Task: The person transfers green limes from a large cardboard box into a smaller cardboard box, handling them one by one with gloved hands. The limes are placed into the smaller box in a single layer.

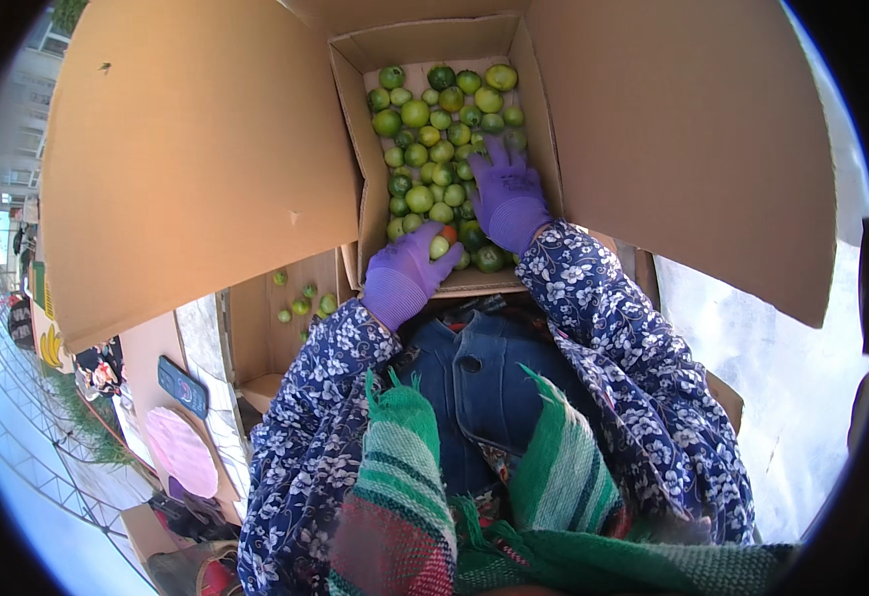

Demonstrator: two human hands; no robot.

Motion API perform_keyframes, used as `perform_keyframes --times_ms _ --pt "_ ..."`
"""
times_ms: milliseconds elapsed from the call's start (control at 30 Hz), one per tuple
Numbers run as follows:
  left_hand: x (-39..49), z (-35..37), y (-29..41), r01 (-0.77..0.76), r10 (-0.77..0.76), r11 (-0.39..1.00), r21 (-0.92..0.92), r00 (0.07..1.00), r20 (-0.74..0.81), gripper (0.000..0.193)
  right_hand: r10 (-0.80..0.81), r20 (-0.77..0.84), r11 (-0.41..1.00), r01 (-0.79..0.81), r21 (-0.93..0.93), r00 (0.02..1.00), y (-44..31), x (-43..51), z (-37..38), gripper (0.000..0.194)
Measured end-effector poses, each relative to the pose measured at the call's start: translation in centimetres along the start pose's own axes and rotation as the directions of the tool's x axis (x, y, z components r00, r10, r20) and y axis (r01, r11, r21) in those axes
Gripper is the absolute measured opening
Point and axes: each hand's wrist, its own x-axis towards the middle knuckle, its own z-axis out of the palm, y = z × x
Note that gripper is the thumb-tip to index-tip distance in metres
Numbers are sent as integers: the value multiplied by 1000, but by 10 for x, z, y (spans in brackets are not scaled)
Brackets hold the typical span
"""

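Observation:
Both of my hands wear purple knit-cuffed gloves and reach into a cardboard box (542,141) of mostly green tomatoes (419,199). My left hand (408,272) is at the near left corner, thumb and forefinger on either side of a pale green tomato (439,247). Whether it grips that tomato is unclear. Right beside it shows an orange-red tomato (449,233). Against the right wall, my right hand (507,182) lies palm down over the tomatoes, fingers apart, its fingertips near a dark green one (515,138). What is under the palm is hidden.
Wide box flaps stand out at left (203,171) and right (688,141). Lower left, another cardboard box (255,343) holds several small green tomatoes (301,306). Beyond it are a phone (183,387) and a pink round pad (181,451). A green plaid scarf (404,447) hangs before me.

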Motion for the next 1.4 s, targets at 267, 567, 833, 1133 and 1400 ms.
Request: perform_keyframes --times_ms 267,567,833,1133,1400 --pt "1 8 -11 -80 81 997 20 995 -62 50 -75 67 990 67 123 995 -5 7 -4 25" --pt "2 14 -33 -151 131 947 283 987 91 45 -347 -64 862 345 372 936 -62 -21 -59 38" --pt "-16 -19 -5 -205 166 946 -251 972 -166 39 -116 38 921 93 377 993 -22 -15 -26 42" --pt "-99 -90 -108 311 -344 633 -709 933 102 40 -176 34 913 150 380 984 -14 -22 -3 41" --pt "-103 14 -274 756 -802 577 309 597 36 74 -193 163 916 118 383 968 -16 -19 -8 42"
